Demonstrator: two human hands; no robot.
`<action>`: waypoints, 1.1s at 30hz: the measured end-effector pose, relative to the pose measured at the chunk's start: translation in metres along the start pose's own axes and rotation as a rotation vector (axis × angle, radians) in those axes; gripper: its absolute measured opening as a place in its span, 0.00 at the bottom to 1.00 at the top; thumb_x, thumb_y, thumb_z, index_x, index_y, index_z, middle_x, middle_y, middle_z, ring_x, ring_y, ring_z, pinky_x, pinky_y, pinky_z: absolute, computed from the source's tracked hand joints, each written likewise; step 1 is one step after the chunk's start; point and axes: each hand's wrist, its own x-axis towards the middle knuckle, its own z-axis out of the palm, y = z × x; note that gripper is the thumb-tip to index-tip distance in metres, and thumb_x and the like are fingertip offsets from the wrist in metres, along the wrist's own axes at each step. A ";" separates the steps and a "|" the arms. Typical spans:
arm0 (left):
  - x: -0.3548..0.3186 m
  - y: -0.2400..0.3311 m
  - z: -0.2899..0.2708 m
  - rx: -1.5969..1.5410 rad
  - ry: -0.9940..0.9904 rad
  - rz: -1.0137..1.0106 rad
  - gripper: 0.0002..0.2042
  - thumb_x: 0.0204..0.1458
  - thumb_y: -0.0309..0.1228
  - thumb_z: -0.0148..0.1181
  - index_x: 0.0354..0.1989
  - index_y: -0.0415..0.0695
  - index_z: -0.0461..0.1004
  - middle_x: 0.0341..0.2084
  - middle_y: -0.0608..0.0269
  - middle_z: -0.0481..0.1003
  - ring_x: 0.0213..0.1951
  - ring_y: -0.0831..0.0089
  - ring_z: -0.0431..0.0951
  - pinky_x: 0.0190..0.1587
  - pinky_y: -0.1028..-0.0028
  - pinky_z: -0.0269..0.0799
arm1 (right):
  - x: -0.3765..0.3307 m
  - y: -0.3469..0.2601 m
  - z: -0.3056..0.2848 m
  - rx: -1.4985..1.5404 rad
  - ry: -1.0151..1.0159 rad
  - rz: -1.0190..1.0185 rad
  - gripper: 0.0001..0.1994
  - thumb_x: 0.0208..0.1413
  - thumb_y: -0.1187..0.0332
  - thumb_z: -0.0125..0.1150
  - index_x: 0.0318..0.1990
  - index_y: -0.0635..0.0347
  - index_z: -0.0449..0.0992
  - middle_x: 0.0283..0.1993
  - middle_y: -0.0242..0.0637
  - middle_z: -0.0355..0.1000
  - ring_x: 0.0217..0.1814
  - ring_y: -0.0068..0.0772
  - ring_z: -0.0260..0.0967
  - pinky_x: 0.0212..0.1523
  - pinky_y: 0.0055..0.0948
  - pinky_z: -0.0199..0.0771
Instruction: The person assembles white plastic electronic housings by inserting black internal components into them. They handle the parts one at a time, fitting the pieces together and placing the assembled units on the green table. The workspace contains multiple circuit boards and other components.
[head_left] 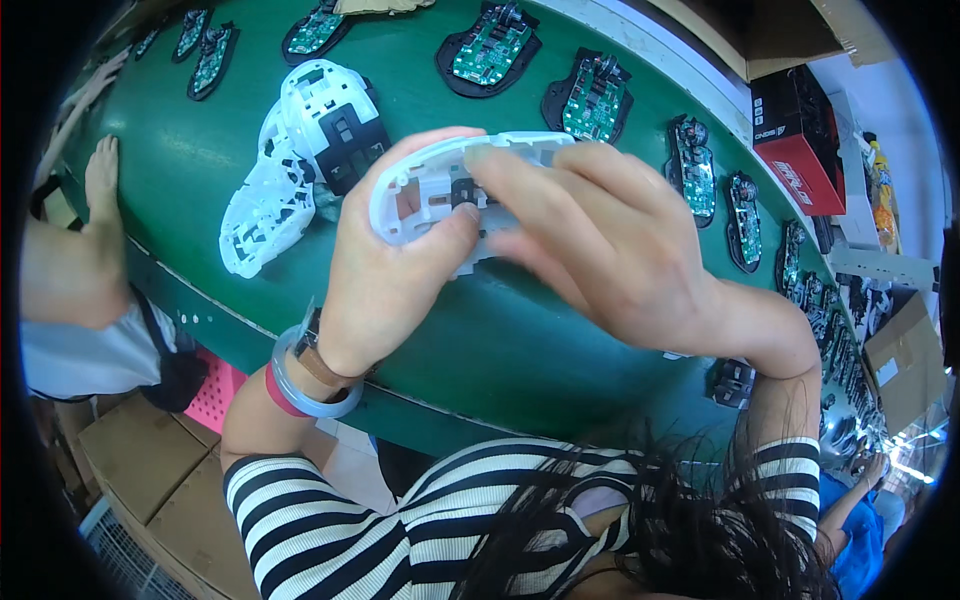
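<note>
Left hand (372,275), the nearer, curls firmly around one end of a hollow oval white plastic shell (430,187), thumb inside; its long axis runs rightward toward the half-curled right hand (625,250), whose hold I cannot tell

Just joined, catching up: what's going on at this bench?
The person's left grip holds a white plastic shell above the green table. The right grip, blurred, is at the shell's right side; its contact is unclear. More white parts lie to the left, with circuit boards along the far side.
</note>
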 end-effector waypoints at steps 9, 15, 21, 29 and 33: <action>-0.001 0.008 -0.009 0.055 -0.042 -0.040 0.15 0.52 0.23 0.60 0.50 0.37 0.72 0.36 0.67 0.76 0.36 0.83 0.74 0.37 0.80 0.72 | 0.002 0.002 -0.013 0.022 -0.240 -0.032 0.22 0.48 0.57 0.66 0.50 0.54 0.76 0.58 0.49 0.63 0.50 0.46 0.68 0.46 0.37 0.74; -0.002 0.022 -0.014 0.083 -0.092 -0.102 0.15 0.52 0.25 0.61 0.48 0.37 0.73 0.33 0.68 0.75 0.34 0.84 0.73 0.35 0.81 0.71 | 0.003 -0.006 -0.011 0.258 -0.145 0.122 0.25 0.46 0.71 0.68 0.54 0.57 0.70 0.55 0.45 0.64 0.50 0.44 0.66 0.45 0.34 0.73; 0.003 0.016 -0.017 0.129 -0.073 -0.019 0.12 0.51 0.24 0.61 0.45 0.38 0.73 0.32 0.69 0.75 0.33 0.84 0.72 0.36 0.81 0.70 | 0.006 0.003 -0.011 0.629 -0.153 0.332 0.25 0.50 0.83 0.62 0.56 0.62 0.64 0.52 0.40 0.64 0.56 0.33 0.65 0.53 0.32 0.70; 0.001 0.018 -0.013 0.143 -0.053 0.055 0.12 0.51 0.22 0.59 0.45 0.37 0.72 0.33 0.68 0.75 0.35 0.84 0.72 0.38 0.81 0.70 | 0.009 -0.006 0.001 0.720 0.012 0.542 0.24 0.51 0.84 0.63 0.54 0.63 0.62 0.52 0.41 0.65 0.51 0.30 0.69 0.52 0.30 0.71; -0.006 0.020 -0.013 0.121 -0.020 0.076 0.12 0.51 0.22 0.59 0.45 0.36 0.73 0.33 0.68 0.76 0.35 0.83 0.73 0.38 0.80 0.70 | 0.008 -0.003 -0.005 0.483 -0.062 0.295 0.22 0.47 0.82 0.65 0.50 0.58 0.67 0.52 0.43 0.66 0.46 0.34 0.73 0.43 0.29 0.76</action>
